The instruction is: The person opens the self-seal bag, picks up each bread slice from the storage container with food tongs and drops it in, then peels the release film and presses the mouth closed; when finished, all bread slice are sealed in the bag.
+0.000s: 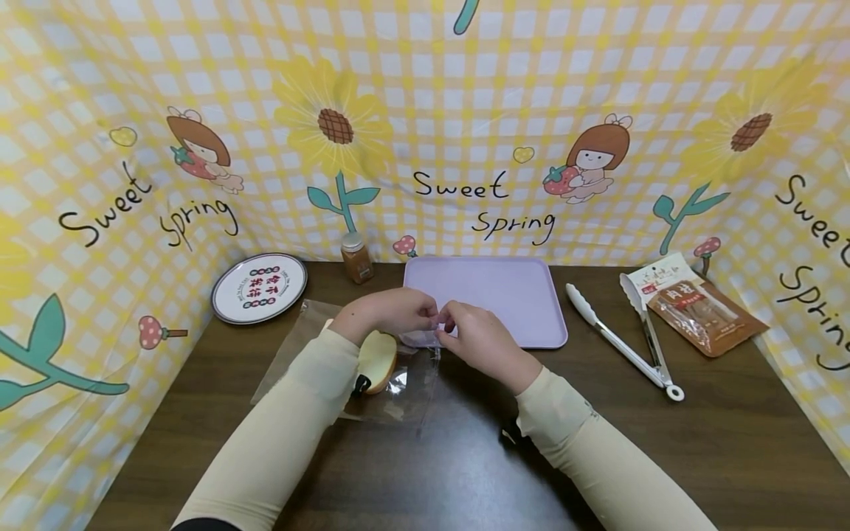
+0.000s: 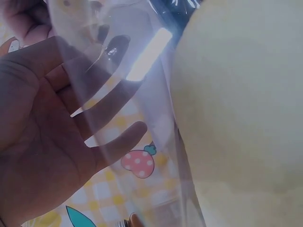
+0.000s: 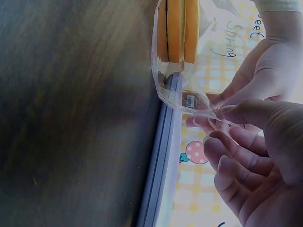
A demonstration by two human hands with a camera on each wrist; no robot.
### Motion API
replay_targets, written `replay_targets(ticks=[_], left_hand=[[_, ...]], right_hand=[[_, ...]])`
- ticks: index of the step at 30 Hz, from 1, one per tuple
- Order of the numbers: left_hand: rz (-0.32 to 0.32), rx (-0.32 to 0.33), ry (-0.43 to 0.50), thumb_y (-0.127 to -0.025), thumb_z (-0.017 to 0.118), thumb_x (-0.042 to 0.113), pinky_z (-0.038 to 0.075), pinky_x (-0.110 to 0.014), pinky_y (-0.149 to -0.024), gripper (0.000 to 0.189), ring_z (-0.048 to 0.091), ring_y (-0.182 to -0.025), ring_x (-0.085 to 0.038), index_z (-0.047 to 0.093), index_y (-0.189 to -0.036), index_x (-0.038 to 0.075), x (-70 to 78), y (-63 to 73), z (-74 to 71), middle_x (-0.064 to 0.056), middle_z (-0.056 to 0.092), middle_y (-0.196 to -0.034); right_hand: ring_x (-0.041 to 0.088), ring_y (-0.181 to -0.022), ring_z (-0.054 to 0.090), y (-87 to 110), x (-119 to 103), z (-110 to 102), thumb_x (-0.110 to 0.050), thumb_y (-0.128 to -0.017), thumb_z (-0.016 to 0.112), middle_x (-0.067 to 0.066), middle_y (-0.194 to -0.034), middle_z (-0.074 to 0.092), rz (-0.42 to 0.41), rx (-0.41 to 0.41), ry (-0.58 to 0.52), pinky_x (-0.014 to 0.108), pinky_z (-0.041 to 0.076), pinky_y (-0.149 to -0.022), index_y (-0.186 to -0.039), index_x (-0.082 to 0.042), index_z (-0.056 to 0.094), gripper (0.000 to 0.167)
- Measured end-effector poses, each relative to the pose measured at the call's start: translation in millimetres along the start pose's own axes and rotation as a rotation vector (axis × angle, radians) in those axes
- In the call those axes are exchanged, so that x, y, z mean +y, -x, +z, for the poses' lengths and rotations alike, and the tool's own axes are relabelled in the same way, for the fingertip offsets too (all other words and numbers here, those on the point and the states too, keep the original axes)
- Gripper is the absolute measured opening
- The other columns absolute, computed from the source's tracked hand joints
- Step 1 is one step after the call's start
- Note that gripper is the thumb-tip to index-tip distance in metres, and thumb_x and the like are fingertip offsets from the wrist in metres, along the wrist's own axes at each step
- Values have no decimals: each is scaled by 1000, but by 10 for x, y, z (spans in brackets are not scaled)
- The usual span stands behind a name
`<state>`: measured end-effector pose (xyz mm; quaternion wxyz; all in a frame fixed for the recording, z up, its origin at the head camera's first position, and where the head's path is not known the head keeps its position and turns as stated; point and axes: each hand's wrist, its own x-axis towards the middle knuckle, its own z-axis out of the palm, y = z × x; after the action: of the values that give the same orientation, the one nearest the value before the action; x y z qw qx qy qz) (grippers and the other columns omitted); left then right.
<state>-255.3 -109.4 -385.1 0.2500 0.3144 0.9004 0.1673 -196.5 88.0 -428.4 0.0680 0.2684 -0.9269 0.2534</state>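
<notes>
A clear plastic bag (image 1: 415, 398) spreads over the table with sliced bread (image 1: 377, 360) inside it. In the right wrist view, the bread's brown-crusted slices (image 3: 176, 35) stand side by side. My left hand (image 1: 403, 308) and right hand (image 1: 483, 341) meet at the bag's right edge, just over the tray's near left corner. My right thumb and fingers pinch that edge. My left fingertips hold it right beside them, partly hidden in the head view. Through the film in the left wrist view, the other left fingers (image 2: 111, 111) look spread. Bread (image 2: 241, 113) fills that view's right side.
A lilac tray (image 1: 491, 295) lies at the back centre. A round plate (image 1: 260, 289) and a spice jar (image 1: 357, 258) stand at back left. White-tipped tongs (image 1: 627, 348) and a brown food packet (image 1: 697, 306) lie to the right. A patterned cloth (image 1: 438, 125) hangs behind.
</notes>
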Motion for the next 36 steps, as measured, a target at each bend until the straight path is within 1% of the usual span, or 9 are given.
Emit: replay_targets(ticks=[7, 13, 16, 20, 23, 30, 36], left_hand=[[3, -4, 6, -112, 56, 24, 46, -24, -67, 22, 56, -77, -12, 74, -110, 11, 0, -18, -4, 0, 67, -91], [0, -12, 7, -112, 55, 24, 45, -24, -67, 25, 56, -78, -13, 75, -113, 8, -3, -29, -2, -7, 72, -99], [-5, -15, 4, -112, 55, 23, 45, -25, -67, 25, 56, -79, -13, 75, -114, 8, 2, -32, 0, -7, 72, -100], [1, -15, -1, -112, 55, 22, 45, -25, -66, 24, 56, -77, -13, 75, -112, 8, 5, -37, 0, -5, 70, -95], [9, -15, -8, -112, 55, 21, 44, -24, -66, 24, 56, -76, -13, 75, -111, 8, 6, -43, 0, -6, 69, -94], [-3, -15, -22, -112, 54, 19, 46, -24, -69, 23, 57, -80, -14, 74, -111, 10, 9, -38, -1, -8, 73, -101], [-10, -15, -36, -113, 53, 19, 48, -24, -70, 23, 59, -83, -14, 74, -113, 8, 12, -32, 4, -9, 74, -104]], right_hand=[[14, -77, 66, -4, 9, 18, -18, -99, 76, 3, -90, 74, -16, 4, 10, 32, 58, -71, -100, -9, 71, 10], [13, -76, 67, -4, 12, 32, -16, -101, 74, 2, -90, 75, -26, 1, 19, 30, 58, -69, -99, -9, 71, 8], [13, -77, 68, -3, 7, 29, -15, -101, 74, 3, -90, 75, -35, 4, 19, 31, 59, -70, -99, -8, 71, 8], [15, -79, 70, -4, 9, 34, -15, -101, 74, 4, -91, 76, -40, 5, 22, 33, 61, -72, -100, -7, 71, 8], [15, -81, 71, -4, 11, 38, -14, -101, 73, 4, -91, 76, -42, 5, 27, 34, 62, -74, -100, -7, 72, 8], [14, -78, 71, 7, 3, 28, -15, -101, 74, 4, -90, 76, -64, 9, 41, 31, 61, -71, -100, -6, 72, 9], [12, -75, 67, 20, 6, 37, -13, -101, 74, 3, -87, 74, -79, 13, 48, 29, 58, -69, -99, -6, 72, 7]])
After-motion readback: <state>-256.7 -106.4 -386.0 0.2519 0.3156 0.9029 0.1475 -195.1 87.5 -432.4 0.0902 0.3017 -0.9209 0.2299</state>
